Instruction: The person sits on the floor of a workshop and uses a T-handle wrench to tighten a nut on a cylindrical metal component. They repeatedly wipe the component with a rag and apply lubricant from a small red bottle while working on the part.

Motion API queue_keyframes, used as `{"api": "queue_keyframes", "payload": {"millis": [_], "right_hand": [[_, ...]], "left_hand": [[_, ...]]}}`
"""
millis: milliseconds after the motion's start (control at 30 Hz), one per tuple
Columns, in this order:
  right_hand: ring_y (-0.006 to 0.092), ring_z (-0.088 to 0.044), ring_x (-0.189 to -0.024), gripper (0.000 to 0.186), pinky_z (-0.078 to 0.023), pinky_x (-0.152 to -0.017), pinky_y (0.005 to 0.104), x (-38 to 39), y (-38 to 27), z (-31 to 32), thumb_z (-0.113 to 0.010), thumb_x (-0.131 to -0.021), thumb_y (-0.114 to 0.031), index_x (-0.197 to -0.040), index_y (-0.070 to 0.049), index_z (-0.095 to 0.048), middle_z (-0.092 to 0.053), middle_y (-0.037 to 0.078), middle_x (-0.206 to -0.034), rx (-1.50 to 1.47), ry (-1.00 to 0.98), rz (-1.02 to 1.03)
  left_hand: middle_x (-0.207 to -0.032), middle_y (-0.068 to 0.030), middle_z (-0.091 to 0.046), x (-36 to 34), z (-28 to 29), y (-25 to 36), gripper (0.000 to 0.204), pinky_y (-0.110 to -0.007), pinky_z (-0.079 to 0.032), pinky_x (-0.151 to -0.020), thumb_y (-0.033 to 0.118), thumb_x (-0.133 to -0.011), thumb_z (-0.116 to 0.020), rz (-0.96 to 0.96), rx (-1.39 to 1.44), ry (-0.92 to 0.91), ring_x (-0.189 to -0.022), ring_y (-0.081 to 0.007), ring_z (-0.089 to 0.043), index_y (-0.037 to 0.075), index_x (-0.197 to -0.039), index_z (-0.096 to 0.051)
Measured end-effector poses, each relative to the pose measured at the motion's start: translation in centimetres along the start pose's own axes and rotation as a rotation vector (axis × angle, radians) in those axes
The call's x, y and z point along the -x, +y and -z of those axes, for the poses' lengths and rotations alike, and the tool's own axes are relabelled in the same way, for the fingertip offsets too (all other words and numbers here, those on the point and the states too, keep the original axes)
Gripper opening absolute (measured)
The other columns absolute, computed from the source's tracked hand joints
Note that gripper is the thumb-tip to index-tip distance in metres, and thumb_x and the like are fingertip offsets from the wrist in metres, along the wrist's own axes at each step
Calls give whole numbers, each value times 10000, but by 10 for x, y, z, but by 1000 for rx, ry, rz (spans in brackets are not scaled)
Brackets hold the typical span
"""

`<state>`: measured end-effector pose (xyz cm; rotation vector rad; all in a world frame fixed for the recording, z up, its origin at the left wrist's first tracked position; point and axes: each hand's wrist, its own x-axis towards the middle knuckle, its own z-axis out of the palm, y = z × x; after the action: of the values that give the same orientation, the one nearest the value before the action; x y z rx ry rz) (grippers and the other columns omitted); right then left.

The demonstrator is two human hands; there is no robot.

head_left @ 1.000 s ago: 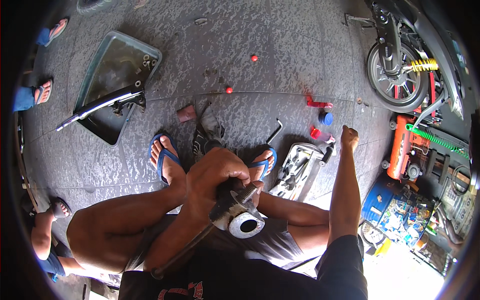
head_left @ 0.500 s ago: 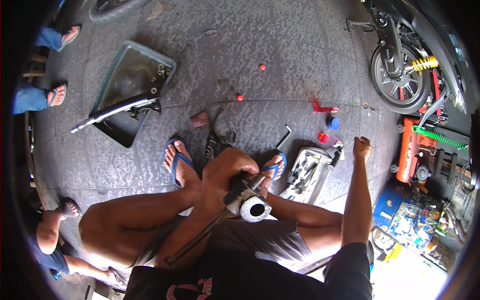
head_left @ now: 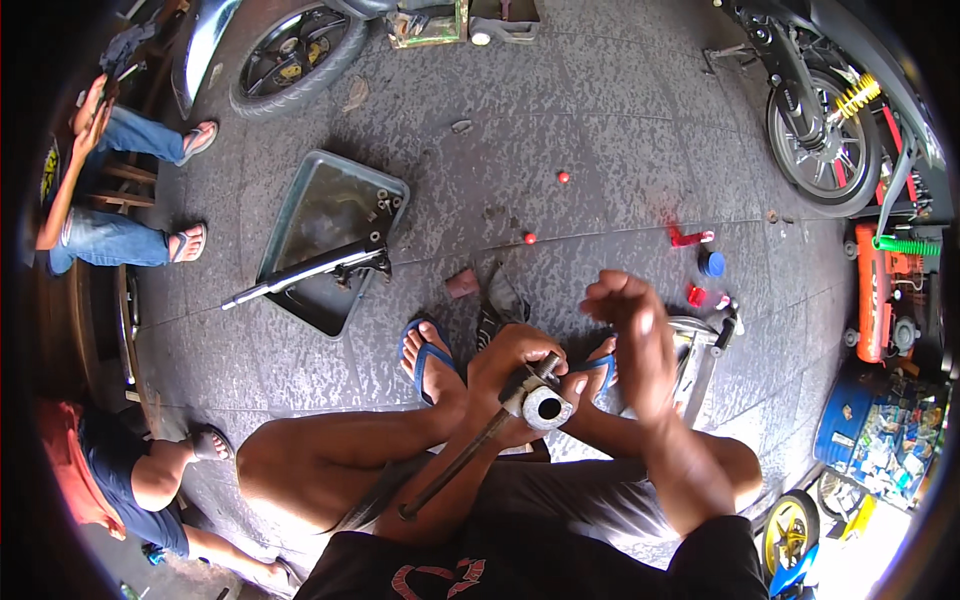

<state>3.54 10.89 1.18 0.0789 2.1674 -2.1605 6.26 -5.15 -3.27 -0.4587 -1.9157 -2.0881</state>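
My left hand is closed around a metal fork-like part whose pale round end has a dark bore facing up. A threaded end shows beside the thumb. A long thin rod with a small knob runs from it back along my forearm. To its right, my right hand is raised with its fingers apart, slightly blurred, holding nothing visible. Beyond my left hand a dark-and-grey cloth or glove and a reddish-brown block lie on the floor by my sandalled feet.
A grey tray holds a motorcycle fork leg and small metal parts. Red balls, a blue cap and a red bottle lie ahead. Motorcycles stand at the far left and right; an orange compressor and seated people's legs flank me.
My right hand has come in from the far right to beside the metal part. The left hand keeps its hold. The view has shifted, showing more at the left and far side.
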Motion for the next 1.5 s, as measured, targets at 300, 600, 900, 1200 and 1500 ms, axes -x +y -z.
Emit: {"api": "queue_keyframes", "payload": {"millis": [300, 600, 900, 1200, 1500], "right_hand": [[260, -584, -1127, 759, -412, -1018, 385, 20, -12, -54, -280, -1026, -614, -1278, 58, -526, -626, 190, -1168, -376, 69, -42], [327, -634, -1107, 440, -461, -1004, 397, 18, -7, -52, -420, -841, -98, -1138, 132, -650, -656, 283, -1176, -412, -227, -15], [292, -641, -1068, 460, -474, -958, 344, 16, -12, -54, -414, -748, -67, -1065, 131, -682, -673, 258, -1130, -429, -200, -75], [236, -638, -1001, 449, -478, -897, 309, 17, 2, -53, -415, -757, -45, -1068, 133, -685, -683, 235, -1101, -442, -189, -51], [206, -639, -930, 449, -481, -852, 289, 17, 1, -51, -407, -759, -40, -1061, 131, -691, -686, 215, -1065, -417, -169, -69]], "left_hand": [[-830, -72, -626, 12, -1, 0, 308, -336, -475, -630, 182, -731, -818, 163, 37, 13, -708, -216, -627, 59, -928, -615], [-850, -94, -678, 21, 8, -21, 360, -369, -529, -645, 281, -707, -816, -21, -117, 42, -735, -276, -693, 75, -946, -644], [-883, -60, -664, 41, 23, -35, 438, -364, -505, -640, 250, -661, -836, 6, -233, -68, -751, -247, -664, 81, -1004, -622], [-827, -72, -651, 41, 24, -36, 401, -363, -496, -626, 242, -678, -816, 46, -315, -137, -713, -245, -649, 57, -971, -615], [-771, -72, -642, 31, 14, -29, 358, -322, -498, -631, 225, -690, -808, 26, -286, -30, -693, -209, -653, 53, -926, -602]]}}
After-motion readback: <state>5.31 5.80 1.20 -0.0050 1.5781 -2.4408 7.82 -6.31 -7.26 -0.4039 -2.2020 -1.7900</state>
